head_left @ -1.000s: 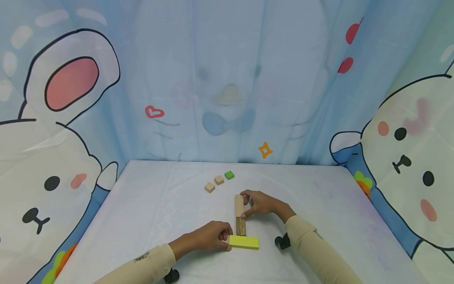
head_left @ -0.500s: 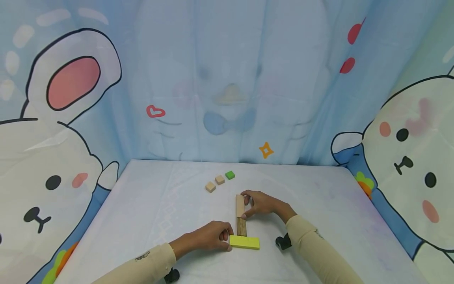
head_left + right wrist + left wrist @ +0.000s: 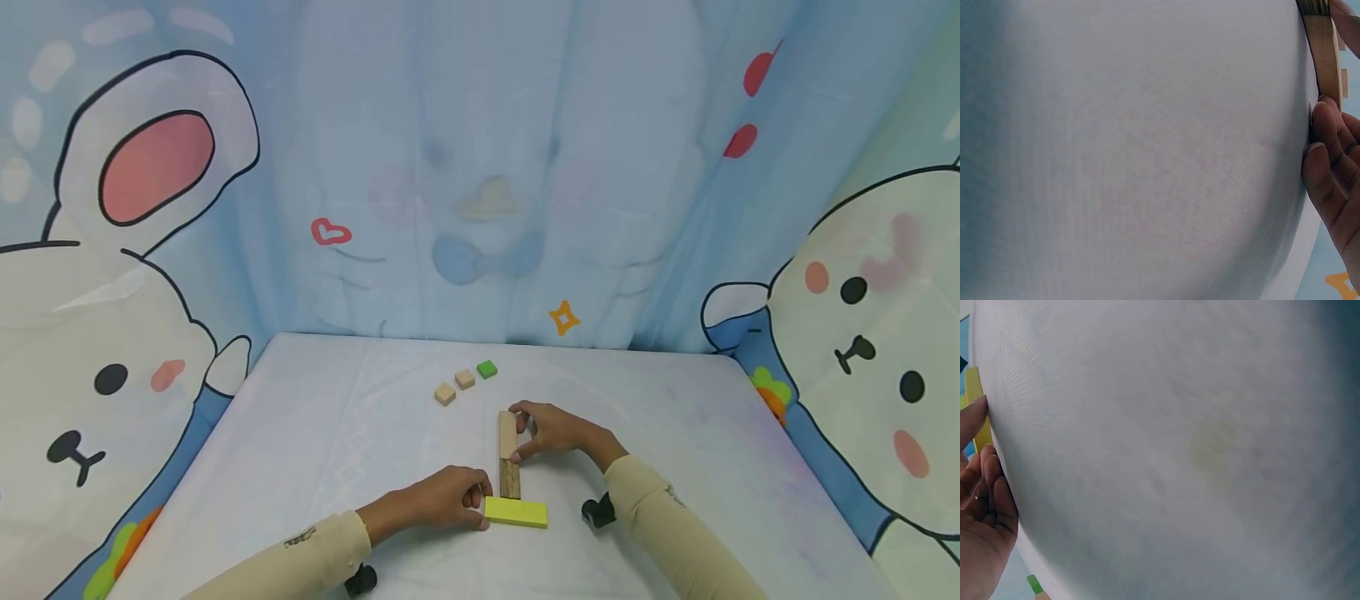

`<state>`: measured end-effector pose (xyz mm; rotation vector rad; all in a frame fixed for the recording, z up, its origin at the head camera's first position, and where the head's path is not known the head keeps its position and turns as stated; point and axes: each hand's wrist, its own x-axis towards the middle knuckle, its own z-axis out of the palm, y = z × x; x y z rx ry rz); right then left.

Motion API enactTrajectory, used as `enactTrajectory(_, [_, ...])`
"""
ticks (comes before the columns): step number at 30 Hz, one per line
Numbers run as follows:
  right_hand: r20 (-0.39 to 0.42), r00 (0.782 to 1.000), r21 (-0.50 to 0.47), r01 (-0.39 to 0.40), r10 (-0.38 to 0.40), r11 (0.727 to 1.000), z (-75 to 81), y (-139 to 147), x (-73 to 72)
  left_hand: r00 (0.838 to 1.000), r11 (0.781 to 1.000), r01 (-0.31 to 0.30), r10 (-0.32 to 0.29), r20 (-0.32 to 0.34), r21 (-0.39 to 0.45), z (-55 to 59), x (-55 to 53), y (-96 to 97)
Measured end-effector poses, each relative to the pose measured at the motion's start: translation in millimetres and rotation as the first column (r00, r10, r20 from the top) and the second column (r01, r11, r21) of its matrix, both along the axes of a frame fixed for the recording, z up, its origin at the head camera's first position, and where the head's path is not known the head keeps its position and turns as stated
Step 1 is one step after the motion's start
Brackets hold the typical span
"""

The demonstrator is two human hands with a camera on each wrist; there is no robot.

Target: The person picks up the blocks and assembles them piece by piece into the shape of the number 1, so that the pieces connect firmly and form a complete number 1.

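Observation:
A flat yellow block [image 3: 516,512] lies crosswise on the white-covered table. My left hand [image 3: 444,498] pinches its left end between thumb and fingers; in the left wrist view the thumb overlaps the yellow block [image 3: 972,381]. Running away from its far edge is a darker brown wooden block [image 3: 510,480]. In line beyond that lies a pale wooden block [image 3: 507,433], its end meeting the brown one. My right hand [image 3: 555,427] holds the pale block lengthwise, index finger at the far end and thumb near the joint. The right wrist view shows fingertips against the pale block [image 3: 1322,53].
Two small pale wooden blocks [image 3: 445,394] and a small green block [image 3: 487,369] lie farther back, left of the pale block. A printed curtain [image 3: 480,167] hangs behind the table [image 3: 675,417]. Dark devices are at both wrists.
Both hands and all the blocks keep their places. Only the head view has shifted very slightly.

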<state>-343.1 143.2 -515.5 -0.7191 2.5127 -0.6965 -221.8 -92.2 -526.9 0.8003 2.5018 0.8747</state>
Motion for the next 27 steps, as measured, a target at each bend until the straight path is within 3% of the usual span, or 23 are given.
enactTrajectory(16, [-0.027, 1.0, -0.043, -0.003, 0.002, 0.999, 2.0, 2, -7.1, 1.0, 1.0, -0.012, 0.012, 0.011, -0.006, -1.2, -2.1, -0.6])
enactTrajectory(27, [-0.065, 0.998, -0.105, 0.012, -0.019, 0.994, -1.8, 5, -24.0, 1.0, 1.0, 0.015, -0.015, -0.026, -0.01, -2.3, -2.7, -1.3])
